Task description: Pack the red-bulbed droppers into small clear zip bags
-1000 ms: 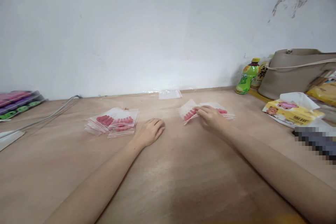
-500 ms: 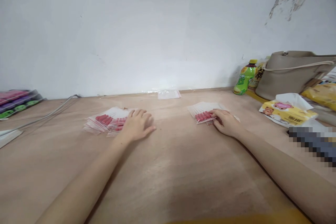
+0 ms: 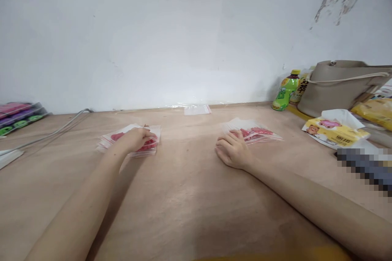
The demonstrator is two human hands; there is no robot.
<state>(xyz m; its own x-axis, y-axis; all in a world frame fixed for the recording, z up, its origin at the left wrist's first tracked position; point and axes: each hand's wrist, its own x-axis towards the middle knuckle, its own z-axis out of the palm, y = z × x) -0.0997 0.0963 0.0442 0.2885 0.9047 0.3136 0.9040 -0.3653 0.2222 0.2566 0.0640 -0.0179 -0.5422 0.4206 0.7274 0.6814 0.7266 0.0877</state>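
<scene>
On the left of the table lies a pile of small clear zip-lock bags [image 3: 150,151] with red pieces inside. My left hand [image 3: 137,138] is over it, fingers bent and slightly apart, their tips at the bags; the thumb is hidden. A second fanned pile of zip-lock bags [image 3: 261,131], also with red contents, lies right of centre. At its left end rests my right hand [image 3: 233,150], fingers curled together and partly covering the bags. Whether a bag is between those fingers is hidden.
A flat clear bag [image 3: 197,109] lies by the wall. To the right stand a green bottle [image 3: 285,93] and a beige bag [image 3: 332,89], with a yellow tissue pack [image 3: 335,129] in front. Several colourful packaged items [image 3: 21,116] and a grey cable [image 3: 65,126] are at left.
My left hand has moved left and turned further over its pile. My right hand has shifted left, from the right part of its pile to the left end, and its fingers are more curled.
</scene>
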